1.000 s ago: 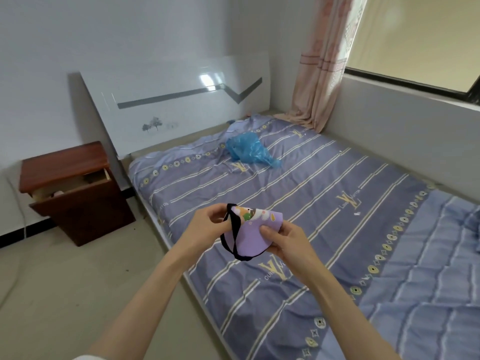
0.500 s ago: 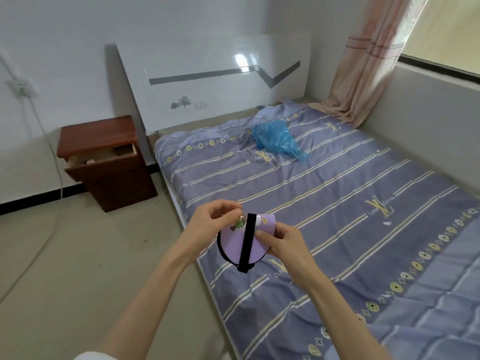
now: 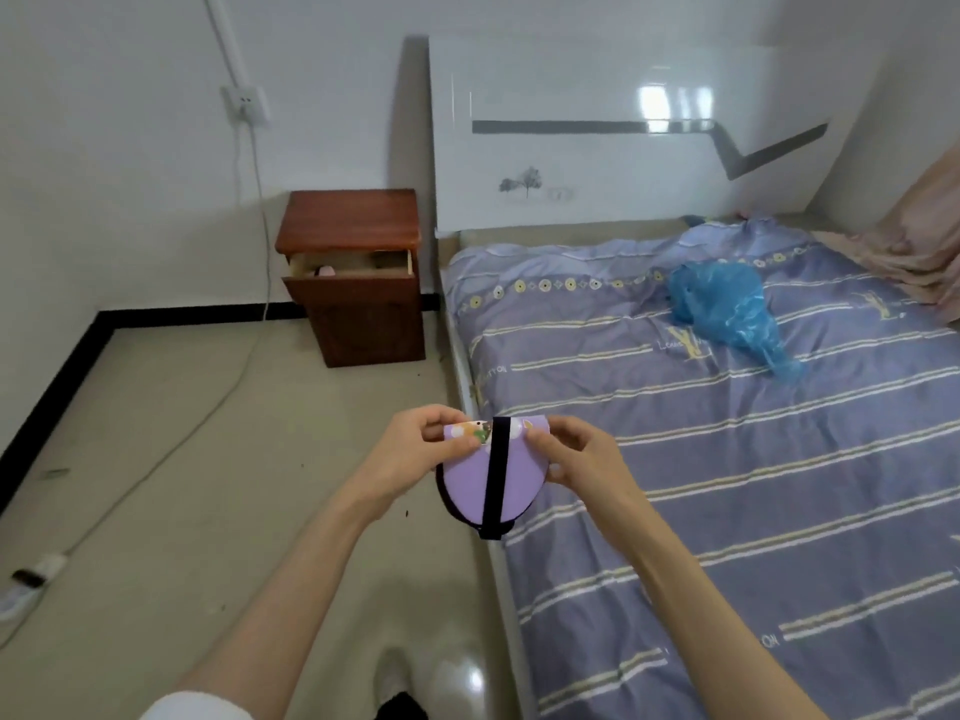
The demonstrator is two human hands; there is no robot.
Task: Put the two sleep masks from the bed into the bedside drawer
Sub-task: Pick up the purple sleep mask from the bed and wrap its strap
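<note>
I hold a folded purple sleep mask (image 3: 511, 480) with a black strap over the bed's left edge. My left hand (image 3: 415, 452) pinches its upper left corner and my right hand (image 3: 582, 459) pinches its upper right. Ahead stands the reddish-brown bedside cabinet (image 3: 358, 283) with its top drawer (image 3: 350, 265) pulled open. Something pink (image 3: 326, 271) shows inside the drawer; I cannot tell what it is. The bed (image 3: 727, 433) with a purple striped cover lies to the right.
A blue plastic bag (image 3: 722, 304) lies on the bed near the white headboard (image 3: 597, 142). A cable (image 3: 228, 387) runs from a wall socket (image 3: 247, 102) across the floor to a power strip (image 3: 31, 579) at the left. A pink curtain (image 3: 924, 252) hangs at the far right.
My view has turned left, so the bedside cabinet now stands nearer the middle ahead. Both hands have kept the mask and folded it flatter, strap facing me.
</note>
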